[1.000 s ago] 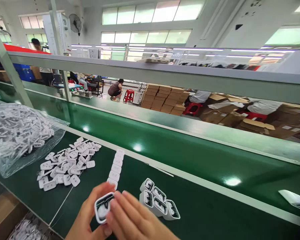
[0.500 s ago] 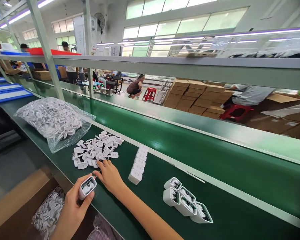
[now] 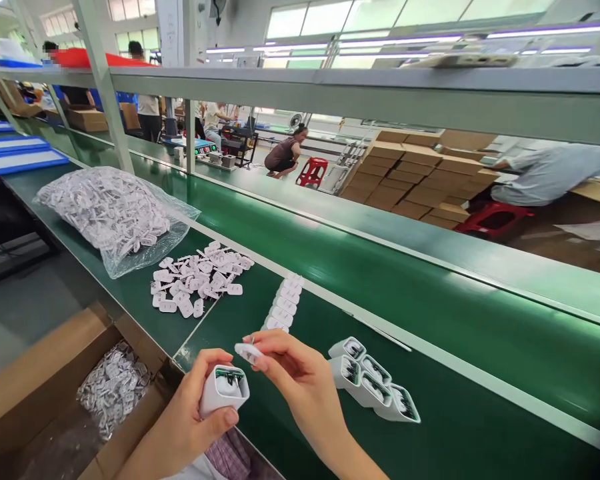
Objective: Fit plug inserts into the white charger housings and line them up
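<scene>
Head view: left hand (image 3: 193, 407) clamped round white housing (image 3: 221, 399); right hand's (image 3: 303, 373) fingers pinching cap (image 3: 246, 352) (close by).

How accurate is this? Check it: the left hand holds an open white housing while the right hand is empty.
The right hand is not empty: the head view shows it pinching a white cap. The left hand does hold an open white housing.

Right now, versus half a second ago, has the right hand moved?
Yes: the right hand has moved rightward and back, away from the pile of white caps.
</scene>
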`<action>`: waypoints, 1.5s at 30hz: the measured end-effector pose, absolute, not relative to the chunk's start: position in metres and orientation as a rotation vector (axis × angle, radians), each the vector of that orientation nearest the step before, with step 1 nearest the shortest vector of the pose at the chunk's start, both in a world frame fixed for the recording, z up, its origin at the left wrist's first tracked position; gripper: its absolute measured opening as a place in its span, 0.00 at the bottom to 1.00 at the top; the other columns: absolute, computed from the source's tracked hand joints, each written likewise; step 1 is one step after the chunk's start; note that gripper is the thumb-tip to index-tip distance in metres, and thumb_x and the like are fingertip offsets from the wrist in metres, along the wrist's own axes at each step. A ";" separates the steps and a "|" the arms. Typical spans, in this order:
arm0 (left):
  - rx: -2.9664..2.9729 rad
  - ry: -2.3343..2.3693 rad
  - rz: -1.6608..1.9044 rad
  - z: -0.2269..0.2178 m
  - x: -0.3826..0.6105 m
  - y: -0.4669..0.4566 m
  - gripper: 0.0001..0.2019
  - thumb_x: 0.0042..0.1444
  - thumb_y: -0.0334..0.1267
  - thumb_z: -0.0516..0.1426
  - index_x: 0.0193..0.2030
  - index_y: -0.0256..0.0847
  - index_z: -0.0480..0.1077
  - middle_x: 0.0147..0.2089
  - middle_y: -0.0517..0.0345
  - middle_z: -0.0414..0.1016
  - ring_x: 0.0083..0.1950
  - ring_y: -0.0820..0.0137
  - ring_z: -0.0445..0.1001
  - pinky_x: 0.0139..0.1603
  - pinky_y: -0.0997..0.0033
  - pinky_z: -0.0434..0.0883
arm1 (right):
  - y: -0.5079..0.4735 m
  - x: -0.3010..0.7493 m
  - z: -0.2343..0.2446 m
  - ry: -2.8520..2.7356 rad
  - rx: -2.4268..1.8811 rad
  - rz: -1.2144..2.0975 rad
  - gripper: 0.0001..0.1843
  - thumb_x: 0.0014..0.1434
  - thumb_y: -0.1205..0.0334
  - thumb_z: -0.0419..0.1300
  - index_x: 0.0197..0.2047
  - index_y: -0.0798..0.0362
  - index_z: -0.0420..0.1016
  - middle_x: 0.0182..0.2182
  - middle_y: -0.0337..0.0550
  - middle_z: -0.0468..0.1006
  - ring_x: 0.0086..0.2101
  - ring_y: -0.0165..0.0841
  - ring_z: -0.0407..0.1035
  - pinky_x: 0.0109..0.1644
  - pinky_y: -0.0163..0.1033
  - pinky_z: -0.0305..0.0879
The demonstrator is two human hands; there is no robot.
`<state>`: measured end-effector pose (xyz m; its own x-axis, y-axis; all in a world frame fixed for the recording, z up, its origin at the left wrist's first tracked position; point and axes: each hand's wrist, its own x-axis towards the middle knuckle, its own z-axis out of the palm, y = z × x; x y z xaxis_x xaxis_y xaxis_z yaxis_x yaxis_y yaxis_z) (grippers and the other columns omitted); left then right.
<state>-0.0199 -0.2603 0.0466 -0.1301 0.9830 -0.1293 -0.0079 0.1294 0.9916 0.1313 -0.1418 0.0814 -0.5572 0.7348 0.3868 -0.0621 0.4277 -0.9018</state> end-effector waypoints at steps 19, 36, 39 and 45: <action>1.428 1.131 1.068 0.048 0.034 -0.238 0.25 0.64 0.51 0.54 0.61 0.48 0.49 0.59 0.48 0.65 0.54 0.62 0.70 0.55 0.63 0.68 | -0.187 0.204 0.088 -1.710 -0.639 0.981 0.11 0.64 0.66 0.60 0.45 0.43 0.81 0.39 0.44 0.82 0.40 0.37 0.76 0.39 0.39 0.76; 1.301 0.966 0.845 0.057 0.053 -0.223 0.28 0.62 0.55 0.55 0.60 0.51 0.44 0.57 0.51 0.67 0.49 0.66 0.67 0.53 0.65 0.63 | -0.200 0.224 0.076 -1.455 -0.786 1.093 0.07 0.65 0.62 0.60 0.40 0.43 0.81 0.33 0.40 0.79 0.35 0.33 0.74 0.39 0.37 0.71; 1.321 0.979 0.862 0.052 0.055 -0.224 0.27 0.63 0.54 0.54 0.60 0.51 0.45 0.60 0.51 0.65 0.50 0.66 0.67 0.52 0.65 0.63 | -0.201 0.225 0.073 -1.505 -0.781 1.037 0.09 0.65 0.65 0.59 0.41 0.43 0.80 0.36 0.40 0.79 0.37 0.33 0.74 0.43 0.38 0.71; 1.315 1.080 0.959 0.051 0.061 -0.230 0.26 0.62 0.55 0.55 0.60 0.50 0.50 0.60 0.50 0.67 0.51 0.64 0.68 0.54 0.63 0.62 | -0.199 0.228 0.070 -1.595 -0.738 0.929 0.12 0.64 0.70 0.58 0.44 0.44 0.77 0.40 0.40 0.79 0.40 0.33 0.74 0.45 0.38 0.71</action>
